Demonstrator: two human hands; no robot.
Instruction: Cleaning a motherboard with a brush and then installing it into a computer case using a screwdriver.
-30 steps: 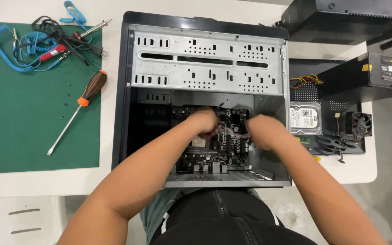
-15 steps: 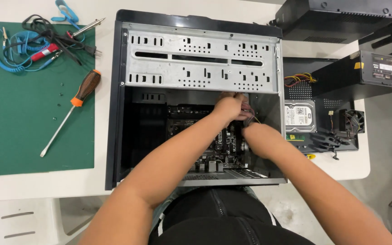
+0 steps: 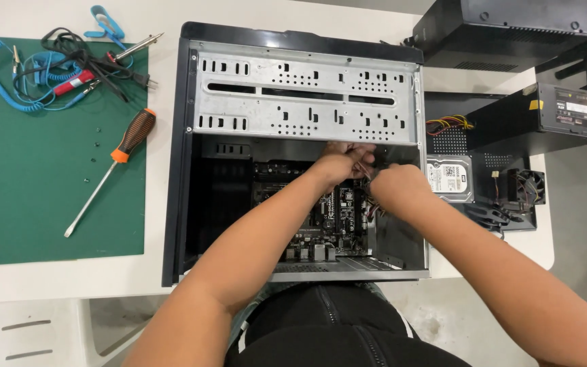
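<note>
An open black computer case [image 3: 181, 163] lies on the white table, with a perforated metal drive bay [image 3: 304, 102] across its top and a dark motherboard [image 3: 324, 217] inside. Both my hands are inside the case near its upper right corner, just below the drive bay. My left hand [image 3: 341, 163] pinches thin reddish wires [image 3: 374, 200] at its fingertips. My right hand [image 3: 395, 187] sits right beside it, fingers curled around the same small bundle of wires. The wires' ends are hidden by my fingers.
A green mat [image 3: 28, 170] on the left holds an orange-and-black screwdriver [image 3: 113, 166], a coiled blue cable [image 3: 15, 88], tangled leads and a few small screws. Right of the case lie a hard drive [image 3: 450, 178], a small fan [image 3: 528, 187] and a black power supply [image 3: 545, 112].
Both hands moved from the middle of the motherboard up and to the right, to the corner under the drive bay, and now pinch the wires there.
</note>
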